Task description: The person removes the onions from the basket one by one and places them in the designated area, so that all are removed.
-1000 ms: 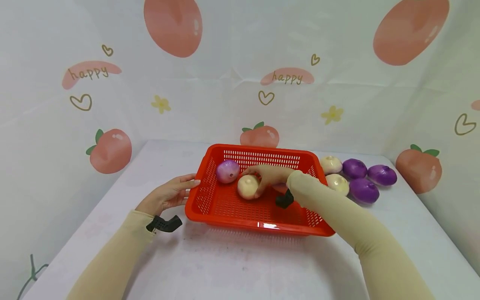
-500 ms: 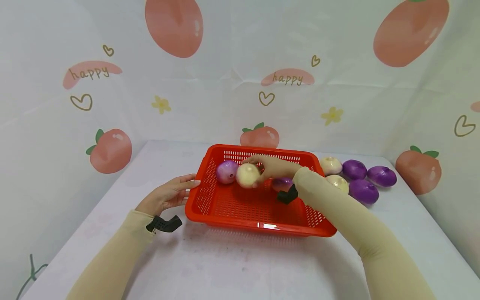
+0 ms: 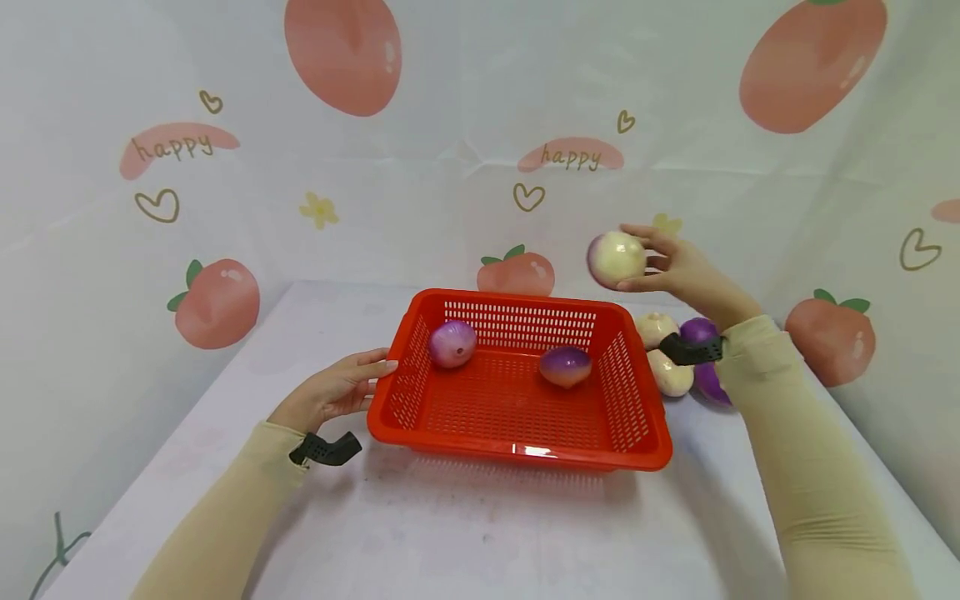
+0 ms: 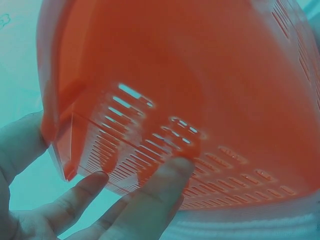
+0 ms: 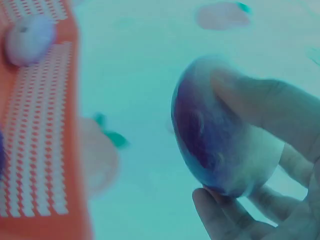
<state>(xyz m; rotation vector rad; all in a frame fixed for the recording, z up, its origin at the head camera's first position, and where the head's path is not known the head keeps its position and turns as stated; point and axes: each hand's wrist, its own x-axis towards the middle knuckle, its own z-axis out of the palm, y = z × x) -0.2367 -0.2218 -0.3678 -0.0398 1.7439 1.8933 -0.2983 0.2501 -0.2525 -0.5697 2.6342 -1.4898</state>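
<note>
My right hand (image 3: 678,265) grips an onion (image 3: 618,257), pale with a purple side, in the air above the back right corner of a red plastic basket (image 3: 517,452). In the right wrist view, the thumb lies across the top of that onion and the fingers curl under it. Inside the basket, a light purple onion (image 3: 453,344) sits at the back left and a darker purple onion (image 3: 566,367) at the right. My left hand (image 3: 336,390) holds the basket's left side, with its thumb at the rim and fingers (image 4: 157,197) against the outer wall.
Right of the basket, pale onions (image 3: 670,373) and purple onions (image 3: 708,382) lie on the white table (image 3: 450,533), partly hidden by my right forearm. Behind the table hangs a printed white cloth (image 3: 420,192).
My right hand has lifted the pale onion out of the basket and carried it up and right. The dark purple onion in the basket is now uncovered. My left hand stays in place.
</note>
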